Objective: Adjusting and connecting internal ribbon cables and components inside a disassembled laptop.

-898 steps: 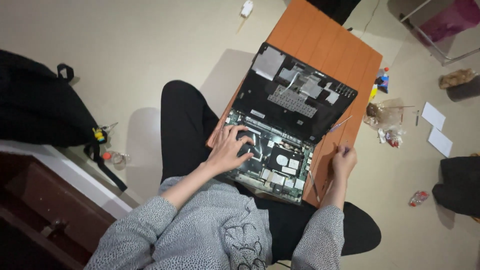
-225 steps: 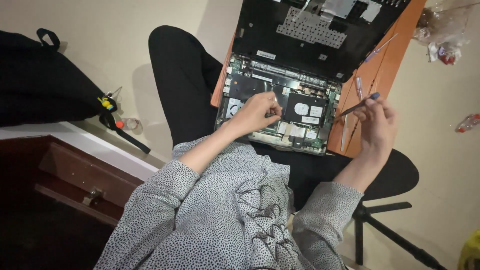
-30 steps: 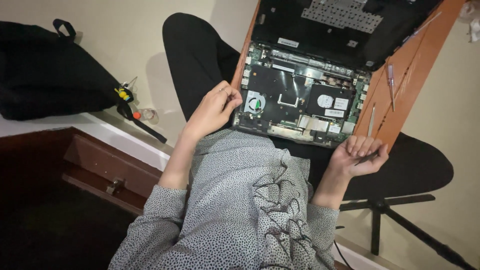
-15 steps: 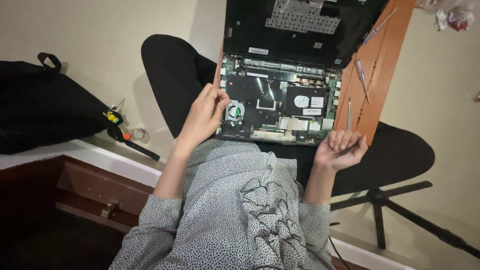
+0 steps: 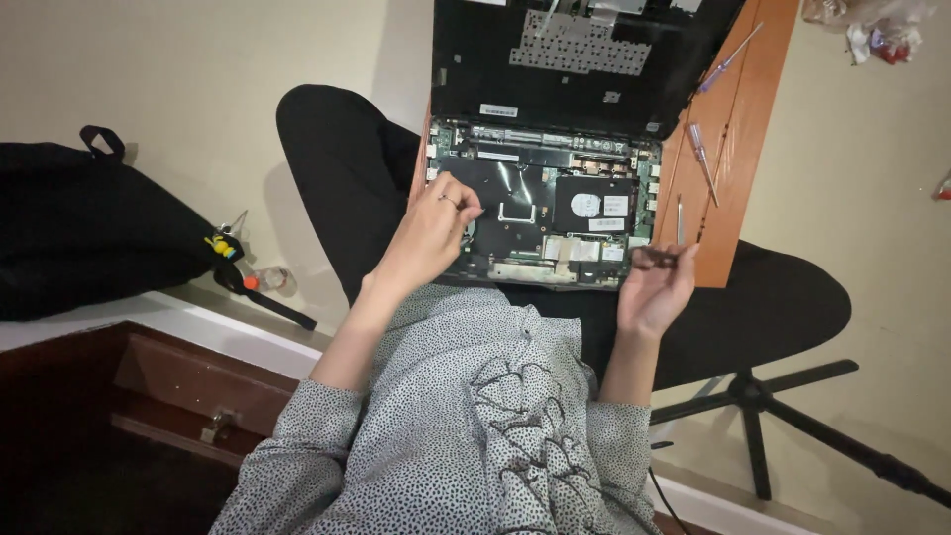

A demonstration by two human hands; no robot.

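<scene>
An opened laptop (image 5: 555, 213) lies on a small orange table (image 5: 738, 149), its bottom cover off and the circuit board, fan and drive exposed. The detached black panel (image 5: 575, 59) lies just beyond it. My left hand (image 5: 431, 233) rests on the left part of the board near the fan, fingertips pinched together; I cannot tell if anything is in them. My right hand (image 5: 654, 287) hovers at the laptop's near right corner, holding a small dark piece (image 5: 654, 258) between thumb and fingers. Slim screwdrivers (image 5: 701, 159) lie on the table to the right of the laptop.
A black bag (image 5: 89, 228) sits on the floor at left, with a small bottle (image 5: 269, 280) beside it. Dark wooden furniture with a drawer (image 5: 168, 396) stands at lower left. A black chair seat and base (image 5: 773, 396) are under me. Crumpled plastic (image 5: 872, 22) lies at top right.
My right hand has lifted from my lap to the laptop's corner and now holds a small dark piece. My left hand has slid right onto the board.
</scene>
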